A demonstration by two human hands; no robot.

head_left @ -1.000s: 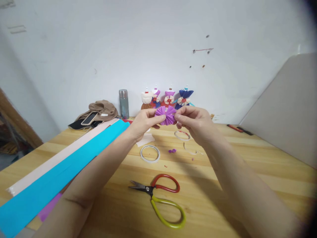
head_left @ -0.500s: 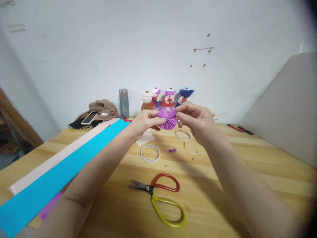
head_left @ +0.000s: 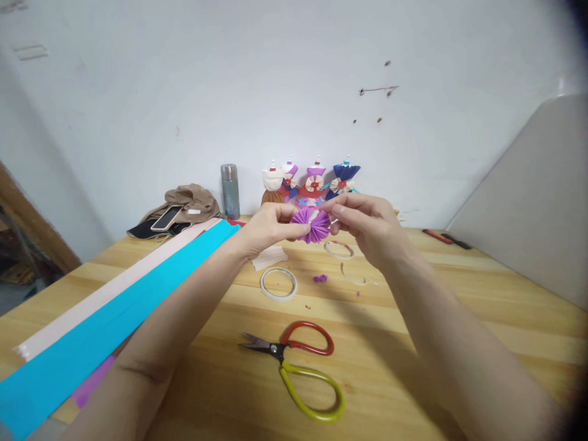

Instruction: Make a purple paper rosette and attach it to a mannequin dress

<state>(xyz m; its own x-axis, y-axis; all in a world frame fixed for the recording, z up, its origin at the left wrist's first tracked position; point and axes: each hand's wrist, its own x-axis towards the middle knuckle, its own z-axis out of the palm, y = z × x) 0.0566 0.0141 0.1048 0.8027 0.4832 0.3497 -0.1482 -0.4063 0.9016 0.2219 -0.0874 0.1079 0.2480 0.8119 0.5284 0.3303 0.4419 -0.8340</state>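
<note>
A purple pleated paper rosette (head_left: 315,228) is held up over the table, fanned nearly into a full circle with a pale spot at its upper middle. My left hand (head_left: 271,229) grips its left side, thumb on the front and fingers behind. At the upper right edge, my right hand (head_left: 362,220) pinches the paper between thumb and index finger; part of that edge is hidden by the fingers. Below lie scissors (head_left: 275,350) with one red and one yellow-green handle, a white tape roll (head_left: 278,284) and small purple scraps (head_left: 320,278).
Blue crepe paper (head_left: 124,306) and pale pink paper (head_left: 101,294) stretch along the left. Against the wall stand several paper dress figures (head_left: 342,182) and a thermos (head_left: 230,191). A phone (head_left: 166,218) rests by a brown cloth (head_left: 195,199). A red-black tool (head_left: 445,239) lies right.
The rosette has spread into a rounder shape, its pale middle now showing more. My right fingers have shifted slightly along its upper edge. My left hand has barely moved.
</note>
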